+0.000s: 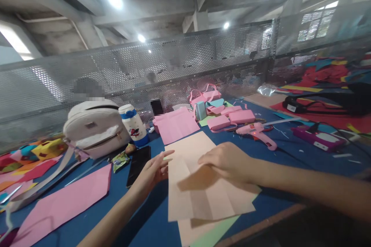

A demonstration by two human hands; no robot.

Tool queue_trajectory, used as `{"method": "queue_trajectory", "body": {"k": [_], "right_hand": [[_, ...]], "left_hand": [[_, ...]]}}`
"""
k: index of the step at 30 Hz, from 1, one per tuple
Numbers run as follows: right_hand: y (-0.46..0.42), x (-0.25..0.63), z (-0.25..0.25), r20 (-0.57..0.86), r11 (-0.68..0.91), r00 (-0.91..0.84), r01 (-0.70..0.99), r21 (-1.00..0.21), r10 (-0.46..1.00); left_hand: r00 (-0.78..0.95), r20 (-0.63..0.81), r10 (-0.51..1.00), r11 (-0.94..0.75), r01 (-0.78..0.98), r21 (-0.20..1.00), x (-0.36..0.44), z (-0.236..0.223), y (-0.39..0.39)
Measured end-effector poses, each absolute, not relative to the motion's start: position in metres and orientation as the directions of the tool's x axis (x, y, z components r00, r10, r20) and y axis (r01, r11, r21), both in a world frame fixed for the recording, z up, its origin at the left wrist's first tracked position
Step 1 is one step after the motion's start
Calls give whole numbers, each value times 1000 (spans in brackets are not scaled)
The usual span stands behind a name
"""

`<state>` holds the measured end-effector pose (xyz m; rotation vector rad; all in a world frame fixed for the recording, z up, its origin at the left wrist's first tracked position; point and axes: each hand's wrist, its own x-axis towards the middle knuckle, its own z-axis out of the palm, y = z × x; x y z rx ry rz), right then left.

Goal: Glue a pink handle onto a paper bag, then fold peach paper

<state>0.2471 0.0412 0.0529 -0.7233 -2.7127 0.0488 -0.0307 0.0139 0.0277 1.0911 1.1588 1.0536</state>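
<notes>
Several peach paper sheets (181,200) lie loosely stacked in front of me, with faint creases across the upper ones. A light green sheet (216,233) shows beneath them at the lower edge. At the stack's left side is my left hand (156,170), its fingers apart and stretched toward the paper's edge. My right hand (227,160) is over the stack with its fingers bent down and closed on the peach paper; its fingertips are partly hidden. A dark shadow falls on the paper below that hand.
Left are a pink sheet (69,200), a phone (139,166), a white backpack (95,127) and a bottle (133,125). Pink paper pieces (240,115), a glue gun (257,133) and a purple device (317,139) with cables lie right. A perforated metal screen (174,65) stands behind.
</notes>
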Motion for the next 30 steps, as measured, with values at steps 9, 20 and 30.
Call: {"method": "queue_trajectory", "body": {"k": [9, 20, 30], "right_hand": [[91, 249, 100, 295, 782, -725, 567, -259, 622], [103, 243, 109, 283, 767, -713, 597, -236, 642], [112, 237, 99, 301, 761, -699, 610, -223, 649]], "left_hand": [[136, -121, 983, 120, 15, 993, -20, 27, 11], [103, 9, 995, -32, 222, 975, -13, 28, 22], [10, 148, 989, -142, 355, 924, -20, 23, 23]]}}
